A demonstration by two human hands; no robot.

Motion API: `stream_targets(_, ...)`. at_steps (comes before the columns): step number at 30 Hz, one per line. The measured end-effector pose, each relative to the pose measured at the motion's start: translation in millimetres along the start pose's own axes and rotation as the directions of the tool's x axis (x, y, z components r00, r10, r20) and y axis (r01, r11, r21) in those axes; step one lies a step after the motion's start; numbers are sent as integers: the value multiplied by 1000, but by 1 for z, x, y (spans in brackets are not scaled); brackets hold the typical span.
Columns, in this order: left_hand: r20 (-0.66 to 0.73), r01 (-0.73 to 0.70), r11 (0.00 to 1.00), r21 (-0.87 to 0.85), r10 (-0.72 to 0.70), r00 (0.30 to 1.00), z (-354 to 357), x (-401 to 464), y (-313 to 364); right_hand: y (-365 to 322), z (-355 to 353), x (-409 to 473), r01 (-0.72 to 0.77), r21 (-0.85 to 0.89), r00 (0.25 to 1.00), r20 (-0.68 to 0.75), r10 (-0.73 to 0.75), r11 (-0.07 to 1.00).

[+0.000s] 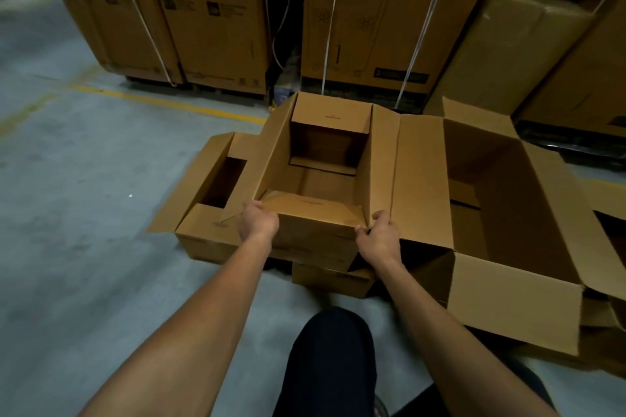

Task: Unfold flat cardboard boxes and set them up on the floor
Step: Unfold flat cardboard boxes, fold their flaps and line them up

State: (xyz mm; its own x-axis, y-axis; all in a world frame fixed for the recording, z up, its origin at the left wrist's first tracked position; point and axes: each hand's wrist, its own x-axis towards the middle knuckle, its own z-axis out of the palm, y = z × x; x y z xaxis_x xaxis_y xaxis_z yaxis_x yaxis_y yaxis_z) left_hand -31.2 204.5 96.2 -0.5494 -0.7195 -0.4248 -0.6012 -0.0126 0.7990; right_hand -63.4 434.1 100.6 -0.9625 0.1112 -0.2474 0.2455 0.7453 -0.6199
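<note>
An opened brown cardboard box (379,159) stands in front of me with its top flaps up. My left hand (258,221) grips its near left corner, fingers curled over the rim. My right hand (379,236) grips the near right corner the same way. The near top flap (311,210) is folded inward between my hands. To its left sits another set-up box (206,193) with flaps partly folded in. A larger open box (508,200) stands on the right, its flaps spread out.
Tall strapped cartons (210,10) on pallets line the back. A yellow line (162,101) crosses the grey concrete floor (74,206). My dark-clothed knee (333,349) is below the box. More cardboard (332,276) lies under the held box.
</note>
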Motion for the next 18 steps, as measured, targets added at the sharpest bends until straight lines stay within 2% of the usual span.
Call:
stream_targets(6, -43, 62, 992, 108, -57, 997, 11, 19, 5, -1, 5, 19, -29, -125, 999, -33, 25, 992)
stream_targets(13, -82, 101, 995, 28, -98, 992, 21, 28, 6, -5, 10, 42, -80, -198, 997, -3, 81, 977)
stream_targets(18, -64, 150, 986, 66, -146, 987, 12, 50, 0, -4, 18, 56, -118, -200, 992, 21, 125, 973)
